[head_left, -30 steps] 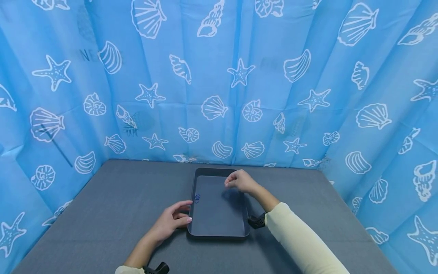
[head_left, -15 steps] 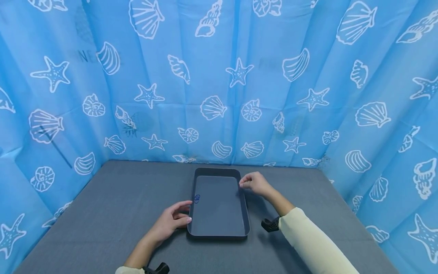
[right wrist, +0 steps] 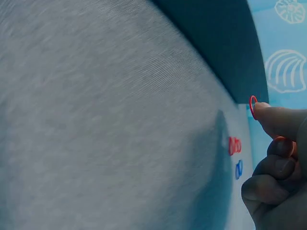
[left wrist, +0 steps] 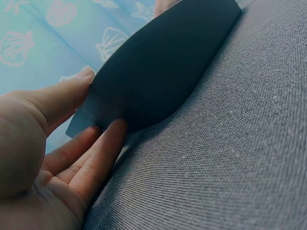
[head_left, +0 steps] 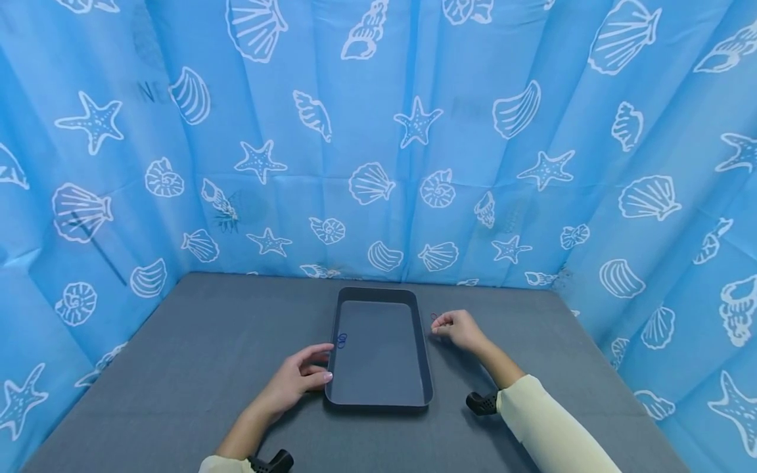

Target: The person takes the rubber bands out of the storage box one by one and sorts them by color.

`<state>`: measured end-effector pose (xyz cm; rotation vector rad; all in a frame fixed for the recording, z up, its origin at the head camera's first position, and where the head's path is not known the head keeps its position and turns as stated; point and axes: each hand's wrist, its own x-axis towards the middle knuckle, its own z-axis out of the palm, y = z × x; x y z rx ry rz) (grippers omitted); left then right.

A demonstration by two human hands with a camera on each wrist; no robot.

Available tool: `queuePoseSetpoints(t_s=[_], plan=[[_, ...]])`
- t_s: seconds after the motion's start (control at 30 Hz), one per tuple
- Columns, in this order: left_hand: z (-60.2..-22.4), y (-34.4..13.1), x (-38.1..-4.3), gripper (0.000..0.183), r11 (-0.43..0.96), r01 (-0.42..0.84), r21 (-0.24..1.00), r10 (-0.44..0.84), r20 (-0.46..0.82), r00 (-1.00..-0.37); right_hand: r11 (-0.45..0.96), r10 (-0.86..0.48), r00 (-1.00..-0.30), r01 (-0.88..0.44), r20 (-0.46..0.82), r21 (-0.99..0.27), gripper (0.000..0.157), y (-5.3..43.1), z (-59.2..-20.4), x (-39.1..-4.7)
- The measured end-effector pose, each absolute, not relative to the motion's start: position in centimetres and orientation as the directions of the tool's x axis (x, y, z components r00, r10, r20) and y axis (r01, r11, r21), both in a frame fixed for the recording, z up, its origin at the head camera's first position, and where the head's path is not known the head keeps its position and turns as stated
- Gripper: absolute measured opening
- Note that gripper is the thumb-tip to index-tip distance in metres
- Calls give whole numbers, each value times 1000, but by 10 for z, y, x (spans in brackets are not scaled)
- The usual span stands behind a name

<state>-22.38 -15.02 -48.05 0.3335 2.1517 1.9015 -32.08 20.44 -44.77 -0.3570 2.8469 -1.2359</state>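
Through the right wrist view I find the thin red loop (right wrist: pixel 253 106) at the right edge of the frame, pinched at the thumb tip of the right hand (head_left: pixel 458 330); I cannot see the forefinger's side of that pinch. Below it, a few red loops (right wrist: pixel 235 145) and a blue loop (right wrist: pixel 239 169) lie on the gray tabletop (head_left: pixel 236 341). In the head view the dark gray tray (head_left: pixel 427 374) sits at lower center, dark blue loops (head_left: pixel 341 340) inside near its left wall. The left hand (head_left: pixel 292 380) touches that side, fingers spread and loosely bent. I'd judge the red loop nearly weightless, soft and springy, hardly fragile but easily lost; I'd take it by one side of its strand, fingertips only.
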Motion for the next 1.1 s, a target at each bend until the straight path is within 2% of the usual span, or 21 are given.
queuePoseSetpoints(t_s=[0.23,0.67,1.1], plan=[[-481,-151,-224,51,130,9,992,335,-36,-942,720,-137,-989,-140,59,-680,6,211,-458,-316],[-480,-151,-224,51,133,17,991,336,-29,-941,824,-83,-990,-133,115,-551,11,208,-465,-316],[-482,-150,-224,50,138,16,990,329,-31,-944,835,-63,-988,-131,145,-534,7,206,-465,-318]])
